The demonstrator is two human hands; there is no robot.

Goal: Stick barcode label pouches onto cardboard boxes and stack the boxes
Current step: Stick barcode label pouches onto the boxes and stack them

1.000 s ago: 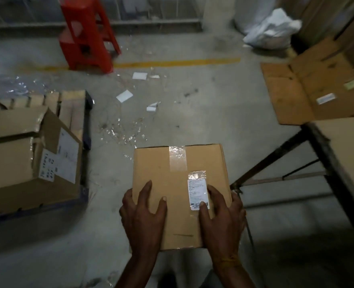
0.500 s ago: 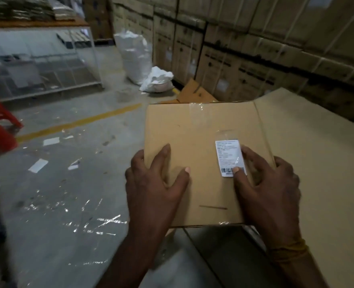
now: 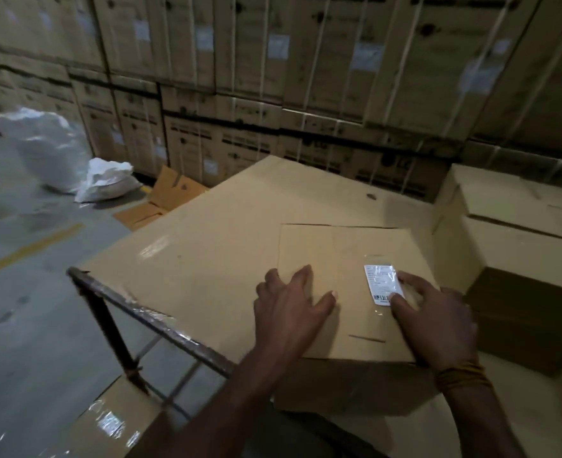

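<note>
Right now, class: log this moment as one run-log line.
stage: box set on table | left hand: flat on box | right hand: pressing label pouch | table: cardboard-covered

Brown cardboard box (image 3: 345, 292) — closed, flat on cardboard-covered bench (image 3: 207, 259). Clear barcode label pouch (image 3: 382, 284) on box top, right of centre — white label inside.

Two bare forearms, no sleeves in view — the right wrist (image 3: 461, 375) ringed by a bundle of thin yellow-brown thread bands.
</note>
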